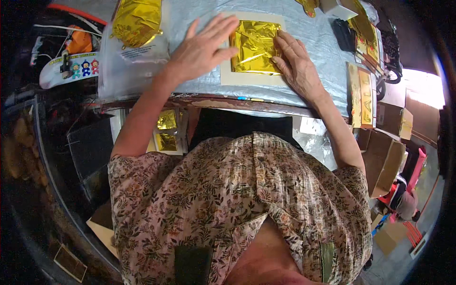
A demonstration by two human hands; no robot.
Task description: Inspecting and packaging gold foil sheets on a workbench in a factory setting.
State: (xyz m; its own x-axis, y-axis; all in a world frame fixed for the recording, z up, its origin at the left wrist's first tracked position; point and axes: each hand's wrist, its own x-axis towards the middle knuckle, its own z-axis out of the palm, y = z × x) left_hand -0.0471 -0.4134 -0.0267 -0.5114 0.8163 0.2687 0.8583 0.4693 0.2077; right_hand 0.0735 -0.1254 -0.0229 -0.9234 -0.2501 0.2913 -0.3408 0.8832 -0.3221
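Observation:
A square of folded shiny gold foil [255, 47] lies on a cream sheet of card [228, 78] on the table. Over its left side my left hand [197, 52] is spread, fingertips at the upper left corner of the foil. My right hand [295, 61] rests along the foil's right edge, thumb apart from the fingers, palm down. Whether the left fingers press on the foil or hover just above it, I cannot tell. To the left, a larger crinkled gold foil piece [137, 21] lies on clear plastic bags [130, 71].
Pale blue cloth [190, 88] covers the table. At its right edge are flat printed packets [362, 95], a dark bundle [343, 34] and more gold foil [363, 26]. Below the front edge, gold foil packets [166, 130] lie at left. Cardboard boxes [382, 161] stand at right.

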